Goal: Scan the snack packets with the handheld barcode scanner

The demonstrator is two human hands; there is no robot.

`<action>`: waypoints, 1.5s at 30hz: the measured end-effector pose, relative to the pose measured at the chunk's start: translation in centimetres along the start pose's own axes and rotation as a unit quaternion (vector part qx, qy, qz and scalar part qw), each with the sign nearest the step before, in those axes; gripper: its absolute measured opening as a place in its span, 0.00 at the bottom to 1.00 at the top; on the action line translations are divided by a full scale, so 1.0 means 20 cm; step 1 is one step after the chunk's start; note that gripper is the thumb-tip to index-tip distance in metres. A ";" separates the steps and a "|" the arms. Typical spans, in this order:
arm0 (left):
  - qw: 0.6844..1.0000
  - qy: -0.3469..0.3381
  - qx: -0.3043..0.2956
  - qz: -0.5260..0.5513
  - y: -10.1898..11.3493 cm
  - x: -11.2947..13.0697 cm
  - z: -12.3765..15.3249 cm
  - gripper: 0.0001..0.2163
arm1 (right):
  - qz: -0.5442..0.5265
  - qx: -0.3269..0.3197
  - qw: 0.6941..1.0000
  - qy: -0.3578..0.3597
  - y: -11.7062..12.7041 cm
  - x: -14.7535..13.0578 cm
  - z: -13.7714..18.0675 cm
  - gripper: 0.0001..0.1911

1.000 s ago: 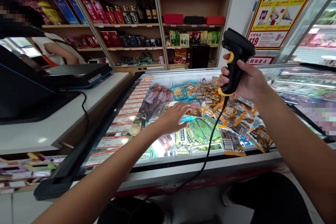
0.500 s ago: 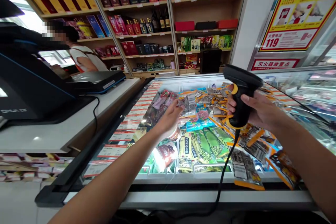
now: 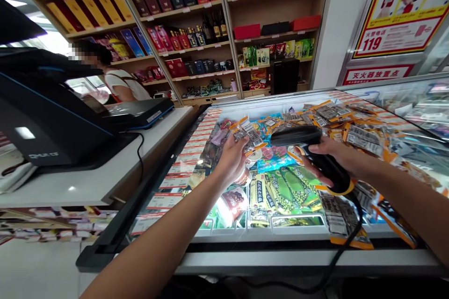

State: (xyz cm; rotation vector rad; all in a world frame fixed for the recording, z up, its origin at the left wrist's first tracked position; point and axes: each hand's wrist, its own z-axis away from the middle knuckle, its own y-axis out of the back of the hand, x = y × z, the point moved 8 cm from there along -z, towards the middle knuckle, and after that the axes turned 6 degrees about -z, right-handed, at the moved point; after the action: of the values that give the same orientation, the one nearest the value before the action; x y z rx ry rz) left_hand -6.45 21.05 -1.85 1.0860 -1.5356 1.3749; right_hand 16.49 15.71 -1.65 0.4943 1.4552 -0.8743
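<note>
My left hand [image 3: 233,155] pinches a small snack packet [image 3: 249,133] with orange edges, its printed barcode side turned up, above the glass top of a chest freezer [image 3: 168,182]. Wrapped round the handle of a black barcode scanner [image 3: 298,136] is my right hand [image 3: 328,161]. The scanner's head points left toward the packet, a short gap apart. Many similar packets [image 3: 365,138] lie heaped on the glass to the right. Two more packets [image 3: 342,217] rest near the front edge, under the scanner's cord [image 3: 345,247].
Under the glass are green ice-pop packs [image 3: 289,189] and tubs. A counter [image 3: 87,182] on the left bears a black checkout machine [image 3: 45,121] and a scale [image 3: 140,112]. Behind it is another person [image 3: 121,81]. Shelves [image 3: 196,49] with boxes and bottles line the back.
My right hand has tilted the scanner from upright to lying level, its head swung left toward the packet. The packet in my left hand has turned slightly. The view has shifted a little.
</note>
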 end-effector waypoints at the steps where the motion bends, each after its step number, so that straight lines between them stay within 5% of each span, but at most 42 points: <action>1: 1.000 -0.001 -0.004 -0.005 0.00 0.00 -0.01 0.18 | 0.013 0.008 1.000 0.003 0.01 0.00 0.00 0.18; 7: 0.999 -0.017 -0.011 -0.041 0.02 0.01 -0.03 0.16 | 0.098 0.048 0.994 0.007 0.02 -0.01 0.01 0.17; 23: 0.999 -0.031 -0.044 -0.001 0.00 0.01 -0.03 0.17 | 0.147 0.027 0.989 0.008 -0.04 -0.03 0.03 0.17; 28: 0.989 -0.055 -0.018 -0.139 0.08 0.02 -0.09 0.18 | 0.116 0.042 0.992 0.026 -0.01 -0.06 0.03 0.15; 31: 0.923 -0.087 0.056 -0.370 0.25 0.11 -0.14 0.24 | 0.073 0.091 0.991 0.069 0.03 -0.13 0.03 0.15; 36: 0.662 -0.095 0.106 -0.736 0.43 0.24 -0.20 0.25 | -0.013 0.185 0.977 0.109 0.16 -0.22 0.05 0.16; 39: 0.557 -0.107 0.129 -0.813 0.42 0.27 -0.17 0.27 | -0.049 0.195 0.972 0.121 0.22 -0.25 0.06 0.16; 42: 0.521 -0.152 0.132 -0.830 0.32 0.28 -0.12 0.29 | -0.079 0.202 0.968 0.128 0.25 -0.26 0.06 0.15; 45: 0.544 -0.181 0.069 -0.816 0.18 0.20 -0.12 0.29 | -0.100 0.213 0.962 0.140 0.27 -0.27 0.06 0.14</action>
State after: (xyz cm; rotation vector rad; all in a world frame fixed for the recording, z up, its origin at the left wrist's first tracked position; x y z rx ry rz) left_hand -11.05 23.31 1.13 2.0472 -0.0329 -0.1517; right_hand 21.96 19.19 2.63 0.8286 1.5950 -1.3337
